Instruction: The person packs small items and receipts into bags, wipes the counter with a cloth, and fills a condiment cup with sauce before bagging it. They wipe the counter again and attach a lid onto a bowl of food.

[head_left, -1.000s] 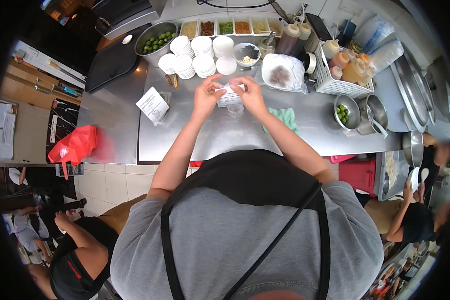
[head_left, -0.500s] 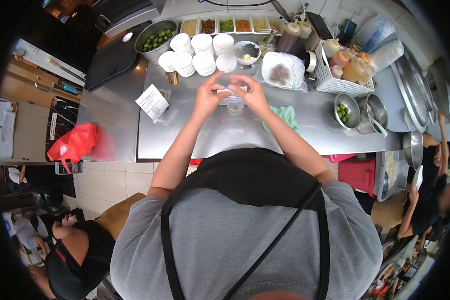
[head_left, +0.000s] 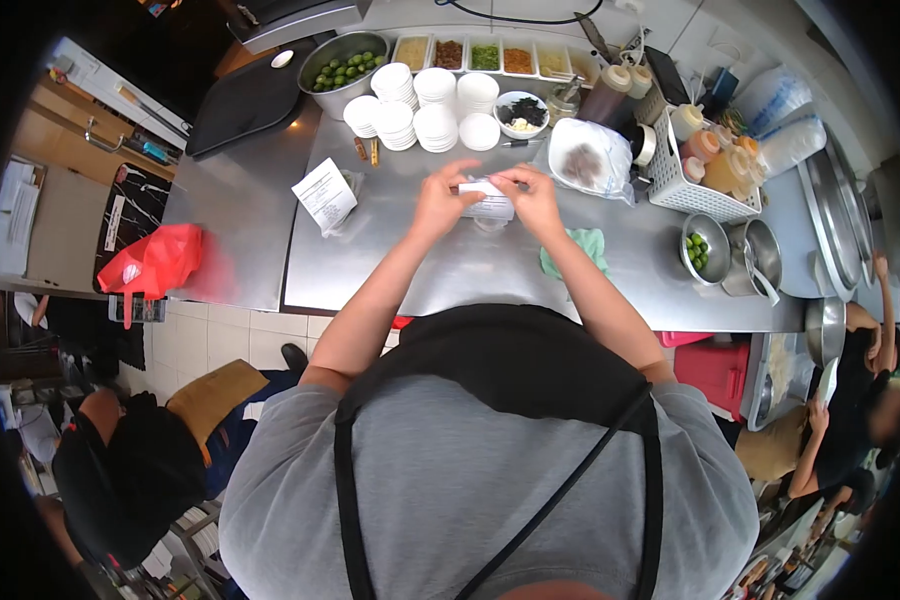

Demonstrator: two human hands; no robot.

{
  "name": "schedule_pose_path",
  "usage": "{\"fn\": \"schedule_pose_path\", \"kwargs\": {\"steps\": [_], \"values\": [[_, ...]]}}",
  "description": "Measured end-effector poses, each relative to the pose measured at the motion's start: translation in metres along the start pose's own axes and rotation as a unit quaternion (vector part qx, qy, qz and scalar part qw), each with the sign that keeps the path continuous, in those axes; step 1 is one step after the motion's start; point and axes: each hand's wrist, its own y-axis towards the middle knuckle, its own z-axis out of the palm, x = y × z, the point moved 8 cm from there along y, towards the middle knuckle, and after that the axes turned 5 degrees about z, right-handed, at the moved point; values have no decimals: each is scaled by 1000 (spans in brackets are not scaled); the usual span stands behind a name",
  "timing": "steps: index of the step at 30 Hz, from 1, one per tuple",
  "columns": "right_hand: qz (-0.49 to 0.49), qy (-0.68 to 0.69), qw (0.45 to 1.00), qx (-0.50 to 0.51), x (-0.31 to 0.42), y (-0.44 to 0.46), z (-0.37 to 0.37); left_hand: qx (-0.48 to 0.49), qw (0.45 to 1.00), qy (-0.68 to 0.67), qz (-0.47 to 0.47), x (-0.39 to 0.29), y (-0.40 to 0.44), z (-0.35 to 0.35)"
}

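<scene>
Both hands are at a small white printed slip (head_left: 486, 200) over the middle of the steel counter. My left hand (head_left: 440, 205) holds its left edge, thumb in front and index finger stretched out above. At the upper right corner, the fingertips of my right hand (head_left: 532, 200) are pinched together on the slip. Just below the paper, a small clear plastic item (head_left: 489, 225) shows in part; I cannot tell what it is. Left of my hands, another printed slip (head_left: 325, 196) rests against a clear plastic bag (head_left: 348, 212). A green cloth (head_left: 581, 252) lies under my right forearm.
White lidded cups (head_left: 436, 125) stand stacked behind my hands, near a bowl of dark and pale toppings (head_left: 521, 114). Limes fill a metal pot (head_left: 343, 75). A basket of sauce bottles (head_left: 705, 175) stands right. Co-workers (head_left: 135, 475) are on both sides.
My right fingers have closed in on the slip's upper right corner, and more of the slip shows. The camera view has shifted slightly. The co-worker at left has moved.
</scene>
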Motion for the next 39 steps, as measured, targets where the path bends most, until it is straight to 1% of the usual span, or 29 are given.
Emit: {"fn": "schedule_pose_path", "kwargs": {"steps": [1,5,7,8,10,12,13,15,16,17,18,20,21,22,23,24,25,26,27,28,30,31,32,34,35,36,37,38,39], "values": [[3,-40,999,4,-4,0,-1,-3,1000,1,0,-2,-1,0],[-18,-53,998,42,-6,1,2,0,1000,11,-7,-11,1,-2],[8,-1,1000,-14,-2,-5,-8,-7,1000,22,-11,-9,4,-6],[6,0,1000,-10,-5,-6,-10,-18,1000,18,-15,-4,8,-9],[55,-10,998,-41,-27,-10,-25,-33,999,16,-19,2,18,-19],[76,-8,996,-39,-45,-15,-35,-24,997,65,19,-3,29,-28],[80,-35,996,-36,-50,-21,-40,-23,998,57,-6,-3,33,-32],[84,-63,994,-32,-59,-33,-53,-21,997,67,-9,-2,38,-43],[61,-112,991,-41,-60,-39,-61,-18,997,77,-11,0,43,-50],[37,-161,985,-51,-60,-46,-69,-31,999,23,20,14,49,-57],[36,-161,985,-51,-65,-52,-77,-32,999,24,20,20,52,-65],[11,-233,969,-84,-69,-66,-95,-171,983,60,37,23,51,-103],[11,-233,969,-84,-73,-73,-103,-212,972,101,12,27,49,-117],[29,-285,956,-62,-80,-79,-106,-252,957,143,-12,32,47,-131],[47,-337,940,-41,-86,-87,-108,-262,945,188,-56,50,48,-141],[47,-337,939,-43,-83,-98,-107,-262,945,187,-54,66,50,-147],[28,-405,914,-20,-77,-109,-99,-207,930,281,-117,86,54,-148],[8,-470,882,3,-74,-116,-93,-150,899,371,-177,105,57,-147],[8,-471,882,1,-78,-119,-94,-78,890,402,-203,117,61,-141],[6,-493,870,-1,-88,-121,-96,-78,890,402,-200,134,65,-137],[4,-514,858,0,-103,-124,-104,-119,823,537,-142,147,67,-132],[32,-524,851,-17,-111,-124,-117,-64,842,493,-209,146,65,-129],[59,-534,843,-34,-120,-124,-129,-65,842,494,-207,149,64,-129],[66,-541,837,-48,-131,-128,-148,-87,828,530,-160,150,64,-127],[69,-549,830,-69,-137,-129,-159,-87,829,530,-159,151,64,-127],[72,-557,823,-90,-137,-130,-165,-62,831,530,-160,149,63,-124],[78,-544,830,-93,-141,-130,-168,-36,832,530,-162,147,60,-120],[79,-544,830,-93,-144,-129,-167,-35,832,530,-162,147,54,-118],[84,-540,829,-115,-145,-128,-166,-46,834,541,-98,138,50,-111]]}}
